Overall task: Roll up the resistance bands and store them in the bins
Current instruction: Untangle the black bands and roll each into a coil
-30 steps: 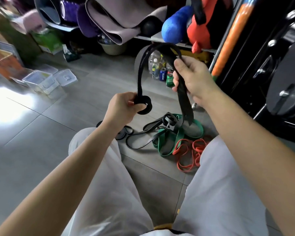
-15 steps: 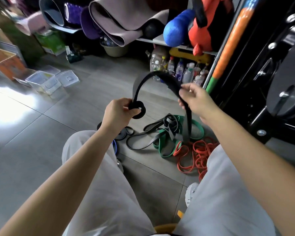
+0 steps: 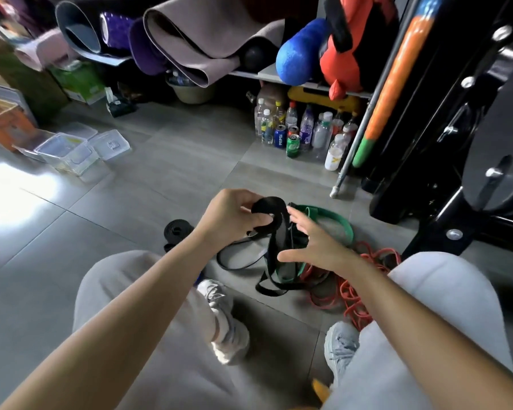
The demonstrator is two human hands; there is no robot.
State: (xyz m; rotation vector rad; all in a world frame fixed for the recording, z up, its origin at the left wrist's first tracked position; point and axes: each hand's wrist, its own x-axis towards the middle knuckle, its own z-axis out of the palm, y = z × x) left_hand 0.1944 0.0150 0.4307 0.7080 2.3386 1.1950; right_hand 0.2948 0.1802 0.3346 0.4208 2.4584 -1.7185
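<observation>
Left grip [image 3: 228, 216] pinches the coil [image 3: 266, 206] of the black band, thicker than a second ago and lowered over the floor [image 3: 160, 179]; right grip [image 3: 314, 242] has released the strap it held high and is spread wide beside the slack tail [image 3: 274, 253]. Rolling looks roughly half done; the bins [image 3: 62, 149] stand well apart to the left; green band [image 3: 338, 229] and orange band [image 3: 353, 291] lie unrolled.

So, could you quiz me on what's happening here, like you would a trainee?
1. True or false: the left hand grips the rolled part of the black band.
2. The loose band on the floor beside the orange bands is: A green, B yellow, C white.
3. Fill in: the clear bins stand on the floor to the person's ____.

Key: 1 true; 2 A; 3 left.
</observation>
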